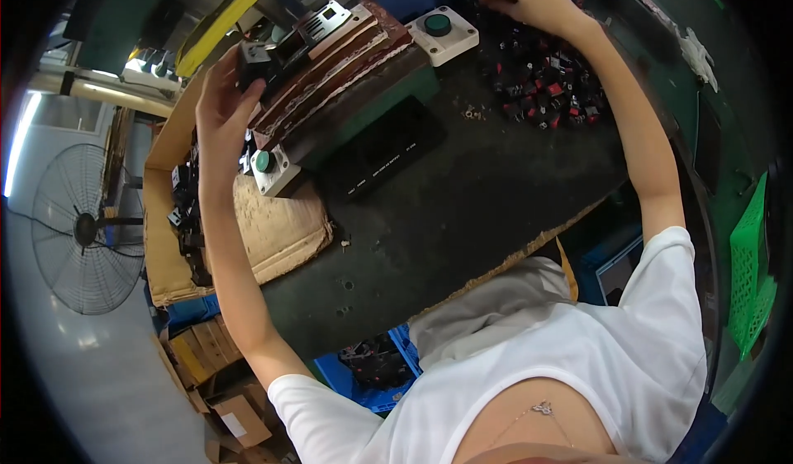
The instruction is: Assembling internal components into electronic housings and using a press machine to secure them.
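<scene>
My left hand (221, 104) is closed round a black block-shaped part with a silver plate (258, 57), at the left end of a layered red-brown fixture (339, 67). Beside that part, on top of the fixture, lies a perforated silver metal piece (327, 21). At the far right of the bench, my right hand (529, 0) hovers at the back of a pile of small black and red parts (549, 88). Its fingers are curled together; whatever may be between them is too small or blurred to make out.
Two white boxes with green buttons, a left one (279, 176) and a right one (454, 44), flank the fixture. A cardboard box (157, 241) with black parts stands left. A flat black box (384, 154) lies on the dark bench (462, 191). Far left is a fan (83, 229).
</scene>
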### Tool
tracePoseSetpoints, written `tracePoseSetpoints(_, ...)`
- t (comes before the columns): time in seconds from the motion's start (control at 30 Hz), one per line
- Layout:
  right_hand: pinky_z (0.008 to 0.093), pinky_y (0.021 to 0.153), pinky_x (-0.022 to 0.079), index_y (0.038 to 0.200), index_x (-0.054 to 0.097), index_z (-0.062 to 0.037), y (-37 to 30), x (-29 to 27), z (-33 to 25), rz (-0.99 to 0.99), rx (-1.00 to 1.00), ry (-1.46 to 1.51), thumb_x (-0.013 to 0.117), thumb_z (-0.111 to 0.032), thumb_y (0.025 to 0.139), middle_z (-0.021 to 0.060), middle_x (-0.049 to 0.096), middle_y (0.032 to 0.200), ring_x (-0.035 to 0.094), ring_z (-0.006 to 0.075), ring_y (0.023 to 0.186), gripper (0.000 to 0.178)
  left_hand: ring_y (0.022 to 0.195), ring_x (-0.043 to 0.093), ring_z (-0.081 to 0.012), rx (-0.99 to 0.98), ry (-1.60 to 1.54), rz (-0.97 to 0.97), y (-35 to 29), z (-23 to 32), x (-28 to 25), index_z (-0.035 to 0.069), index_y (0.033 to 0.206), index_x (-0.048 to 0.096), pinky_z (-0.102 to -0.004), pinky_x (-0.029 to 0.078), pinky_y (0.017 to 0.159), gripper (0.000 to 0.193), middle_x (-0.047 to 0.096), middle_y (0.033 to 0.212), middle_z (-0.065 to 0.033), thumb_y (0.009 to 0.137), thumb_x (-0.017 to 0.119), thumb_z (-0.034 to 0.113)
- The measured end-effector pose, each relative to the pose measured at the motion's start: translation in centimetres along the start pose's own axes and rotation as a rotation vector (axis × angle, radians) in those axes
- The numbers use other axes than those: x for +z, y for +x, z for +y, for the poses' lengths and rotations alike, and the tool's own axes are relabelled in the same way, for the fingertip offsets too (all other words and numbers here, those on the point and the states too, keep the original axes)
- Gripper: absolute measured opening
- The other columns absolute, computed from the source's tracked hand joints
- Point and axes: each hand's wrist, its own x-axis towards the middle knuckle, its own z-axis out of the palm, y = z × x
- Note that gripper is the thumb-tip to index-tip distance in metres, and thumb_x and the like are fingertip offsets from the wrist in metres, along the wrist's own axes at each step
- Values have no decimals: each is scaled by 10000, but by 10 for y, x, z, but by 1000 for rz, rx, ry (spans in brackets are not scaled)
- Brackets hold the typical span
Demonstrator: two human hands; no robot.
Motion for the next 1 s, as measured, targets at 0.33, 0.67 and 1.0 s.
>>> tracePoseSetpoints(0.33, 386, 796, 445, 870, 661, -66, 2, 31, -4, -29, -263, -492, 642, -146, 683, 120, 561, 916, 542, 291, 940, 205, 923, 566, -98, 152, 122, -69, 22, 3, 26, 60, 1196, 536, -228, 425, 853, 371, 614, 993, -74, 835, 611, 18)
tracePoseSetpoints(0.67, 372, 864, 434, 905, 579, -19, -5, 41, 2, 13, -113, -381, 651, 8, 662, 109, 476, 1071, 470, 280, 1051, 255, 789, 612, -196, 257, 338, -46, 30, 4, 27, 100, 1086, 596, -289, 466, 713, 337, 643, 909, -113, 763, 690, 119)
tracePoseSetpoints(1.0, 381, 869, 432, 892, 561, 11, -7, 45, -3, -6, -191, -274, 601, 54, 674, 113, 494, 1029, 473, 297, 1027, 227, 863, 618, -246, 305, 371, -21, 37, -9, 17, 48, 1013, 602, -309, 466, 771, 236, 644, 997, -107, 782, 643, 74)
